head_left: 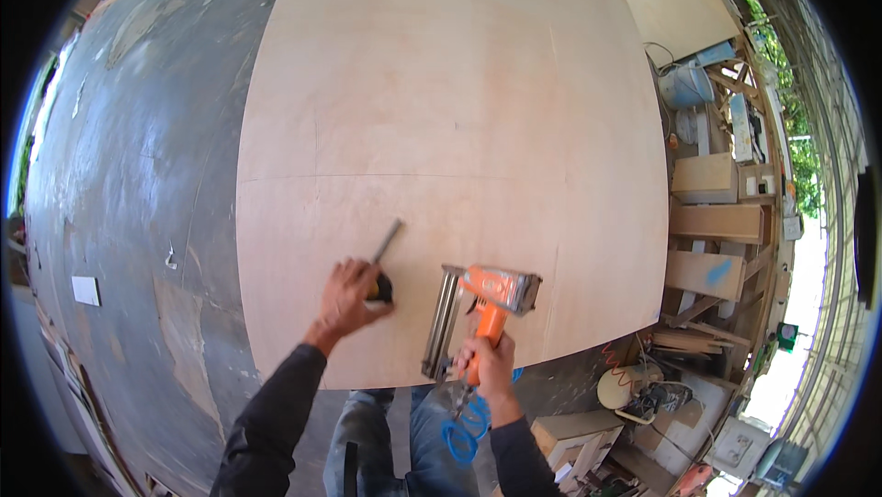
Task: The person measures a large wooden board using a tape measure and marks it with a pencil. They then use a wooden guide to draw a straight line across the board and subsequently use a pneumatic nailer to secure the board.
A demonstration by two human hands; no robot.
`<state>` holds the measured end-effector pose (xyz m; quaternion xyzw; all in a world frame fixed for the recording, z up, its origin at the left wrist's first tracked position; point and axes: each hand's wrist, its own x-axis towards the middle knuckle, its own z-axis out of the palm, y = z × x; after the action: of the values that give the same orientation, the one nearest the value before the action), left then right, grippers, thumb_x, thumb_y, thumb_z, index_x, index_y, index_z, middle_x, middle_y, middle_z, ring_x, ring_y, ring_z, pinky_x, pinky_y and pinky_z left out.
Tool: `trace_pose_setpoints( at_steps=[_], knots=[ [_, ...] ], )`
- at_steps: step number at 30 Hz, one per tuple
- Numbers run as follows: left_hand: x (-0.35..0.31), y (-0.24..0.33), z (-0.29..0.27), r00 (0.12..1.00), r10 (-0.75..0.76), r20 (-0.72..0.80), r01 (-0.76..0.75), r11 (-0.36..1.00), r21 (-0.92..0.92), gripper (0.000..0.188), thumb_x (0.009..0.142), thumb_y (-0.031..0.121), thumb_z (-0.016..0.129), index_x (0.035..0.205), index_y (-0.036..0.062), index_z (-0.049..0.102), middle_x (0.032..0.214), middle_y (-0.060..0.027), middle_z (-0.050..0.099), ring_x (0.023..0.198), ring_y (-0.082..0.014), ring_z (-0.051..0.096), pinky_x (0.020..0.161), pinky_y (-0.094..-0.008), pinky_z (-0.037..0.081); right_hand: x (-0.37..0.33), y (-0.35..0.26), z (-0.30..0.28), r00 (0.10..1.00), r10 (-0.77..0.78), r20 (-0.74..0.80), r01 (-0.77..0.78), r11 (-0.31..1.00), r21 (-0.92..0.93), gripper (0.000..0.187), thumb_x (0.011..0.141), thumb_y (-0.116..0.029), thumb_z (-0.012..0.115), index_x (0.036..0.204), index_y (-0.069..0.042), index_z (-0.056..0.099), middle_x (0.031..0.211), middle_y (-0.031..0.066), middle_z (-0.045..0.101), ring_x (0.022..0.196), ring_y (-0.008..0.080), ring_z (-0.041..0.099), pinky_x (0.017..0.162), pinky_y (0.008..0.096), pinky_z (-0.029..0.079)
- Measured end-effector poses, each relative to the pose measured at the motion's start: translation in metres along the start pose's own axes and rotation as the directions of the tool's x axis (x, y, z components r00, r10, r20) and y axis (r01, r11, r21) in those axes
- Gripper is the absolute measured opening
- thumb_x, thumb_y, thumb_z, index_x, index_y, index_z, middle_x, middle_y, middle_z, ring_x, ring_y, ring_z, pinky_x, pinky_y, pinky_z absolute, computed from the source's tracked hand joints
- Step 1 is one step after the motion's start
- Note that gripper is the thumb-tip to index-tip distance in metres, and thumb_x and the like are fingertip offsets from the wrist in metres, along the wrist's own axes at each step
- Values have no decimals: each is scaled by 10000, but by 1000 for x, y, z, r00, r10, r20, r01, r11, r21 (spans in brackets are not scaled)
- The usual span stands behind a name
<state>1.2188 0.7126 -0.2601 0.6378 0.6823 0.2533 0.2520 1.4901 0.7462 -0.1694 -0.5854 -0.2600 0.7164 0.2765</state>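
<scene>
My right hand point(489, 367) is wrapped round the handle of an orange pneumatic nail gun point(496, 290), which has a long metal magazine on its left side. A blue coiled air hose point(464, 437) hangs from the grip. The gun is over the near edge of a large plywood sheet point(441, 102). To its left, my left hand point(349, 299) is closed round a black-and-yellow tape measure point(380, 290), partly hidden by the fingers. A narrow grey strip point(390, 238) juts forward from this hand; whether it is the tape's blade, I cannot tell. Thin pencil lines cross the sheet.
Grey worn floor point(156, 148) lies left of the sheet, with a small white block point(85, 290) on it. Along the right stand a blue bucket point(686, 84), wooden boxes and boards point(717, 221). A cream air compressor point(629, 387) with a red coiled hose sits at the lower right.
</scene>
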Motion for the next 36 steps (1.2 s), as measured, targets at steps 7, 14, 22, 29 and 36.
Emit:
trace_pose_setpoints(
  at_steps=[7,14,22,29,36],
  knots=[
    [-23,-11,-18,965,-249,-79,259,951,171,1146,632,616,875,1523,83,391,1583,-283,203,1479,-463,186,1150,-620,194,73,-55,20,998,-60,-6,59,997,-52,394,898,-68,597,1282,1,542,660,30,501,511,153,515,519,331,476],
    [89,-51,-67,195,-975,-109,971,208,-118,1675,509,637,952,1588,113,-217,1589,-385,-237,1477,-530,-268,1152,-719,-48,111,-85,30,993,-115,-18,113,990,-82,82,902,-50,595,958,-31,538,628,23,511,469,136,521,449,303,455],
    [94,-50,-75,147,-989,-13,987,147,-68,1749,466,600,983,1549,120,-305,1566,-353,-328,1457,-520,-322,1113,-761,-66,126,-100,45,997,-80,6,80,988,-133,108,904,-48,615,927,-46,509,614,21,509,460,139,520,444,308,455],
    [99,-49,-74,121,-993,-7,990,121,-78,1740,484,558,994,1541,125,-319,1558,-337,-360,1447,-513,-346,1104,-771,-69,135,-106,47,998,-60,7,61,980,-191,128,903,-53,619,974,-42,513,610,16,510,453,131,517,435,300,465],
    [98,-51,-71,123,-992,-16,989,124,-84,1759,470,550,1000,1533,133,-338,1553,-342,-366,1437,-509,-366,1107,-767,-68,134,-110,50,999,-50,12,51,980,-190,129,898,-44,613,990,-40,523,617,12,518,446,115,508,427,293,460]
  ],
)
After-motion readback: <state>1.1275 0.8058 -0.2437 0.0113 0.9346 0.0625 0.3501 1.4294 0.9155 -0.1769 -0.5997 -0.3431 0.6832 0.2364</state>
